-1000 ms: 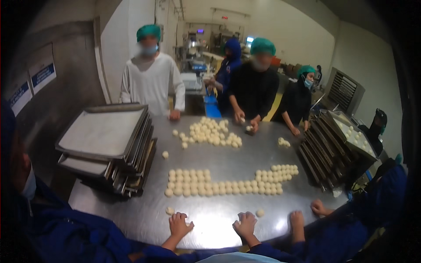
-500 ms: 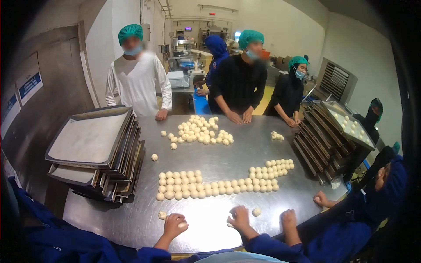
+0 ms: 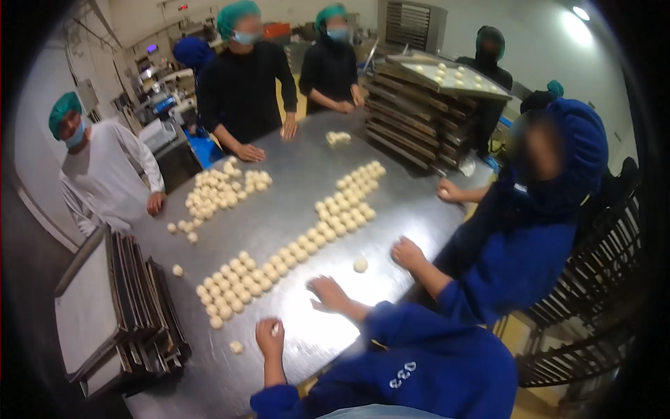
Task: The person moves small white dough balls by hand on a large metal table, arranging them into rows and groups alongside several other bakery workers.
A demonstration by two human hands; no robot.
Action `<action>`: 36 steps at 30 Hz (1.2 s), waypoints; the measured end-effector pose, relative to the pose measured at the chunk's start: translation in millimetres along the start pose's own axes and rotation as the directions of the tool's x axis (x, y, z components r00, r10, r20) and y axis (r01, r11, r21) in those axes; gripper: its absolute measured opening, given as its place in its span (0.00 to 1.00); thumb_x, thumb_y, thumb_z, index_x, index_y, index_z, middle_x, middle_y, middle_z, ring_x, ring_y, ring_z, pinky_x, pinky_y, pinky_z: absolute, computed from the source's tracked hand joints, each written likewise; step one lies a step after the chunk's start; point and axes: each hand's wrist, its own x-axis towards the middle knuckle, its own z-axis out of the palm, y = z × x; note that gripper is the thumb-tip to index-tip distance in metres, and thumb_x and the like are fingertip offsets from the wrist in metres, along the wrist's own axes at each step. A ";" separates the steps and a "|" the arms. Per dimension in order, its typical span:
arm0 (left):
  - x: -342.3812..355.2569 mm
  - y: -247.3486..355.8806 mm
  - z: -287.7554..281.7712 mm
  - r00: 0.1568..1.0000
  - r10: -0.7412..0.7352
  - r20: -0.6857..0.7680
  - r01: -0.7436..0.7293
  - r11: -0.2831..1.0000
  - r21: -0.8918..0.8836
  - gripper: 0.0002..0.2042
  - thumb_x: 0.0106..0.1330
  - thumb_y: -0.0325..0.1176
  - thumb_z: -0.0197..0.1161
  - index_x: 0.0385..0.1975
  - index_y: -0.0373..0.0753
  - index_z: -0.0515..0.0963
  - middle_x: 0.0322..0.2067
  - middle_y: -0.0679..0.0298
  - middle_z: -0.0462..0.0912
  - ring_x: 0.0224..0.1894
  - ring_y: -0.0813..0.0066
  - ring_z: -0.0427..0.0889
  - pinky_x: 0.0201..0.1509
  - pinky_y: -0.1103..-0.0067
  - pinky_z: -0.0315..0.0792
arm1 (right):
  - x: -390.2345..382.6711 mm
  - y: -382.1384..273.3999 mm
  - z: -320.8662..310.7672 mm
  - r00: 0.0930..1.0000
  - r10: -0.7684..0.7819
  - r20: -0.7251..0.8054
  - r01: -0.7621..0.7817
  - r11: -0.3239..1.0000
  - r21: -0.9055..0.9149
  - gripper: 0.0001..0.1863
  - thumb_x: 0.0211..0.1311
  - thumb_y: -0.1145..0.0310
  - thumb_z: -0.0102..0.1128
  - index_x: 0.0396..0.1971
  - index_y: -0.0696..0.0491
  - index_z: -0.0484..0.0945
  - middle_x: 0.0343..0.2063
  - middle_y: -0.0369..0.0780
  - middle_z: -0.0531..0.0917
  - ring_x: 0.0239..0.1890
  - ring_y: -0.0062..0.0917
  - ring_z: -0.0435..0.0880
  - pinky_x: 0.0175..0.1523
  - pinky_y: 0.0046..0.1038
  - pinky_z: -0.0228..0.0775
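My left hand (image 3: 270, 338) is closed near the front edge of the steel table, with a pale bit of a dough ball (image 3: 276, 329) showing between thumb and fingers. Palm down and cupped on the metal, my right hand (image 3: 331, 294) has its fingers bent; whatever lies under it is hidden. A rough dough lump (image 3: 237, 347) rests left of my left hand. One smooth round dough ball (image 3: 360, 265) sits beyond my right hand. Behind both hands stretch several rows of round dough balls (image 3: 278, 264), touching one another. Farther back is a loose heap of dough pieces (image 3: 215, 190).
Stacked baking trays (image 3: 87, 307) stand at the table's left end. Another tray stack (image 3: 412, 112) at the far right carries dough balls on top. A co-worker in blue (image 3: 502, 230) stands close on my right, hands on the table; others in hairnets stand across.
The view has swung right and tilted, so the table now runs diagonally. The co-worker in black across the table has spread both hands apart on it. My hands remain low over the table.
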 end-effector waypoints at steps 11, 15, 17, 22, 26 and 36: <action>-24.9 7.5 -41.7 0.994 0.090 0.062 -0.091 0.996 0.005 0.04 0.51 0.25 0.68 0.26 0.37 0.81 0.34 0.57 0.84 0.42 0.54 0.81 0.49 0.66 0.73 | -25.2 -7.8 -49.0 0.975 0.161 0.155 -0.166 0.986 0.020 0.12 0.49 0.65 0.64 0.35 0.52 0.79 0.33 0.41 0.82 0.41 0.39 0.78 0.47 0.43 0.66; -5.3 21.4 25.0 0.993 -0.028 0.118 0.047 0.986 -0.158 0.06 0.52 0.26 0.68 0.30 0.36 0.83 0.36 0.54 0.85 0.42 0.54 0.82 0.50 0.66 0.73 | -31.7 -37.4 7.7 0.987 0.093 -0.134 -0.061 0.972 0.229 0.10 0.50 0.66 0.64 0.31 0.52 0.78 0.31 0.43 0.80 0.39 0.42 0.79 0.48 0.42 0.68; -34.6 33.3 25.1 0.969 0.107 0.223 -0.071 0.984 -0.165 0.06 0.52 0.28 0.70 0.29 0.38 0.84 0.36 0.54 0.85 0.46 0.54 0.82 0.53 0.67 0.75 | -60.2 -47.7 16.1 0.999 0.025 -0.024 -0.017 0.963 0.270 0.08 0.50 0.67 0.64 0.30 0.51 0.80 0.32 0.41 0.81 0.40 0.39 0.80 0.48 0.40 0.70; -52.9 1.8 -39.8 0.968 0.169 0.186 -0.169 0.985 -0.016 0.09 0.48 0.29 0.71 0.30 0.38 0.83 0.37 0.55 0.84 0.44 0.54 0.82 0.52 0.67 0.75 | -78.4 5.5 -43.7 0.973 -0.077 0.218 0.065 0.996 0.062 0.08 0.53 0.59 0.63 0.29 0.47 0.82 0.32 0.39 0.81 0.39 0.36 0.80 0.43 0.38 0.71; 4.5 6.7 4.3 0.983 0.184 0.022 -0.184 0.983 0.006 0.07 0.48 0.26 0.69 0.28 0.38 0.82 0.35 0.56 0.84 0.40 0.54 0.80 0.48 0.67 0.74 | -22.9 1.3 -27.7 0.995 0.005 -0.102 -0.013 0.997 -0.074 0.07 0.47 0.63 0.64 0.24 0.49 0.78 0.31 0.40 0.77 0.38 0.38 0.76 0.43 0.38 0.67; -43.2 -12.0 -29.2 0.980 0.032 0.197 -0.032 0.999 -0.002 0.08 0.51 0.32 0.73 0.31 0.44 0.84 0.36 0.60 0.85 0.44 0.57 0.82 0.51 0.68 0.76 | -51.0 4.1 -27.6 0.883 0.183 0.431 -0.051 0.952 -0.300 0.03 0.48 0.68 0.64 0.24 0.50 0.82 0.35 0.39 0.83 0.41 0.37 0.80 0.45 0.41 0.72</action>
